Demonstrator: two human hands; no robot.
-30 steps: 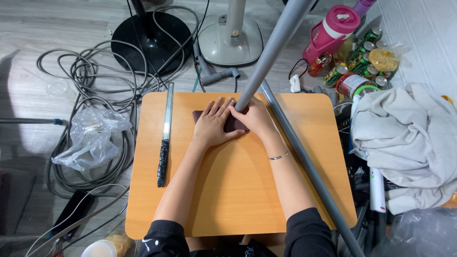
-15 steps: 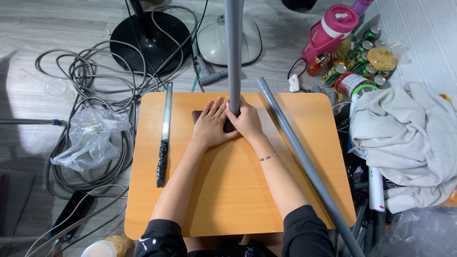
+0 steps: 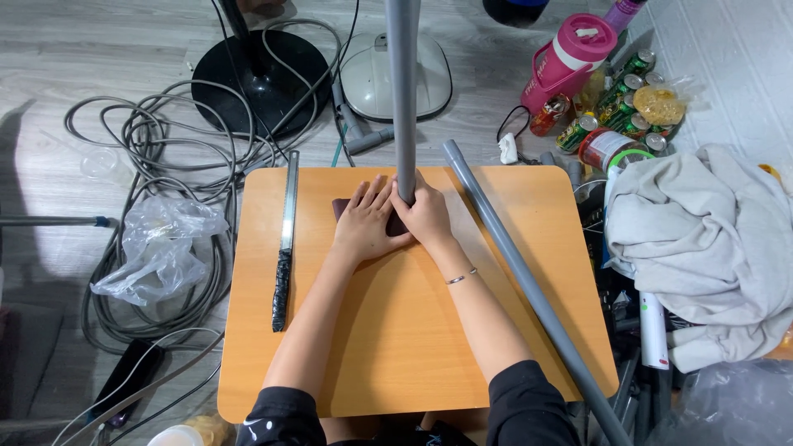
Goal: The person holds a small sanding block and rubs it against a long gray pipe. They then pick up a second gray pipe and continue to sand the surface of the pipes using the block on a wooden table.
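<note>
1. Gripping a grey plastic pipe (image 3: 403,99) that is standing upright, I am wrapping my right hand (image 3: 425,216) around its lower end, fingers closed on it.
2. I am pressing my left hand (image 3: 364,223) flat, fingers spread wide, on a small dark brown flat piece (image 3: 339,207) that is lying on the orange wooden table (image 3: 413,330); the pipe's foot is resting on that piece, between my two hands.
3. I am seeing a second long grey pipe (image 3: 529,289) lying diagonally across the table's right side, just beside my right forearm.
4. I am noticing a long saw blade with a black taped handle (image 3: 284,248) lying along the table's left edge, well apart from my left hand.
</note>
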